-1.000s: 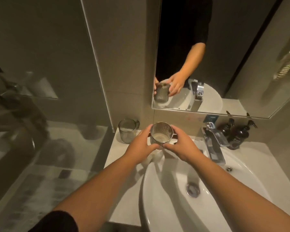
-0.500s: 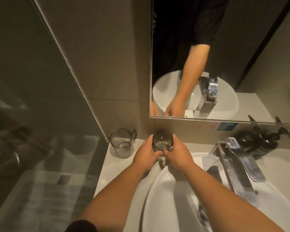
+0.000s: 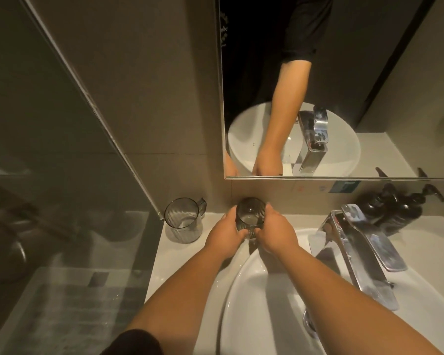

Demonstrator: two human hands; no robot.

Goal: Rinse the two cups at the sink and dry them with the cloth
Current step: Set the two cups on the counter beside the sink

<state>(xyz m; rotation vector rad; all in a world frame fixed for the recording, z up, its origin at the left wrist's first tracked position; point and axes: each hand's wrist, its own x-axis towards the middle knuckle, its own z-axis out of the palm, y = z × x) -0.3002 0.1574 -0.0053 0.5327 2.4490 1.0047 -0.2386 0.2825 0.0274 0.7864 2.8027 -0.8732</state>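
A dark ribbed glass cup [image 3: 250, 213] stands upright at the back of the white counter, just behind the basin's rim. My left hand [image 3: 226, 233] wraps its left side and my right hand [image 3: 276, 234] its right side, both around its lower part. A second ribbed glass cup with a handle [image 3: 183, 220] stands alone on the counter to the left, near the glass partition. The white sink basin [image 3: 251, 303] lies below my forearms. No cloth is in view.
A chrome tap [image 3: 356, 254] with a long lever reaches over the basin on the right. Two dark pump bottles [image 3: 395, 208] stand behind it by the wall. A mirror [image 3: 344, 85] hangs above; a glass shower partition [image 3: 62, 175] borders the counter's left edge.
Both hands have carried the cup away from over the basin, back and down to the counter by the wall. The view has tilted down and moved closer.
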